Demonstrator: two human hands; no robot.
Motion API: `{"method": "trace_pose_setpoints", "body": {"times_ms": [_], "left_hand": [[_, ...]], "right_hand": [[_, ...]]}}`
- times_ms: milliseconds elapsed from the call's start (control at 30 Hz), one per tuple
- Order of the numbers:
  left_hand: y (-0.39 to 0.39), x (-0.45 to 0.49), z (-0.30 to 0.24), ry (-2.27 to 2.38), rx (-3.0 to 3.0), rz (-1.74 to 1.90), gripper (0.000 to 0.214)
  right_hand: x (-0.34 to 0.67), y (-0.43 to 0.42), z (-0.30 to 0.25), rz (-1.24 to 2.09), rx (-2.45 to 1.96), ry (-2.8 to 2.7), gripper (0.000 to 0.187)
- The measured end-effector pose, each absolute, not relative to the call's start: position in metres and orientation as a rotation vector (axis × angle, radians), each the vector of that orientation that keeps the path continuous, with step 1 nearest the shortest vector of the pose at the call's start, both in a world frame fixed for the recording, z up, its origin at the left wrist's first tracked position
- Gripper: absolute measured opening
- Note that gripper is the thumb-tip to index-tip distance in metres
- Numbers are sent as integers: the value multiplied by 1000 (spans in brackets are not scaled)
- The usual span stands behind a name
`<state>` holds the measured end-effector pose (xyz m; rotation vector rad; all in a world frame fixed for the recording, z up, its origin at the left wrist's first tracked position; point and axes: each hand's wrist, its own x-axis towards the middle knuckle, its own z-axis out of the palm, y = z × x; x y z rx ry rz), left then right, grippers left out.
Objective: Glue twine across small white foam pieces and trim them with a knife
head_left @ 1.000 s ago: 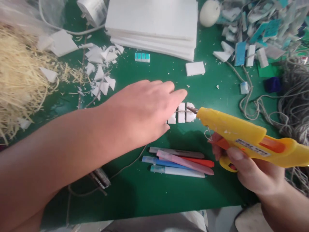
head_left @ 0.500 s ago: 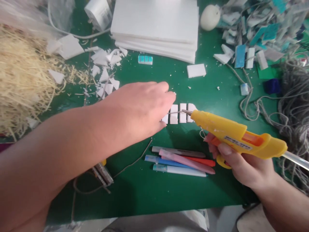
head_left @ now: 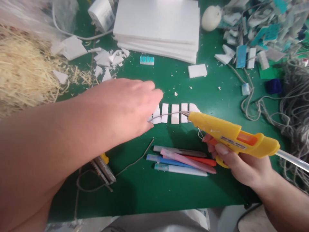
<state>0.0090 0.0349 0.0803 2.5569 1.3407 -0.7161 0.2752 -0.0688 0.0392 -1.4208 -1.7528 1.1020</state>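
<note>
My right hand (head_left: 243, 164) grips a yellow hot glue gun (head_left: 214, 127), with a clear glue stick (head_left: 293, 160) poking out of its back. The gun's metal nozzle points left, at a thin grey cord that crosses a row of small white foam blocks (head_left: 175, 118). Over the left end of this row is my left hand (head_left: 135, 104), its fingers closed, and the cord (head_left: 166, 114) runs in between thumb and fingers. The fingertips partly hide the leftmost blocks. Below the row lie several markers (head_left: 185, 158) in a loose pile.
A stack of white foam sheets (head_left: 156, 22) is at the back. Straw-like shreds (head_left: 26, 71) and foam scraps (head_left: 103, 59) spread on the left. Foam offcuts (head_left: 265, 32) and tangled grey cord (head_left: 294, 96) fill the right. A cutter (head_left: 105, 169) lies under my left forearm.
My left hand has moved left along the row, uncovering more blocks and a longer stretch of cord. The glue gun has shifted slightly left.
</note>
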Motion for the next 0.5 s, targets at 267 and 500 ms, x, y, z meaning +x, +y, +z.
{"method": "trace_pose_setpoints", "body": {"times_ms": [267,500], "left_hand": [[29,2,79,1377,2491,-736,8],[26,5,82,1375,2542,-843,10]], "right_hand": [[283,-72,34,1053,-1358,-1879,14],[283,-71,32,1011,-1337,-1941,17]]}}
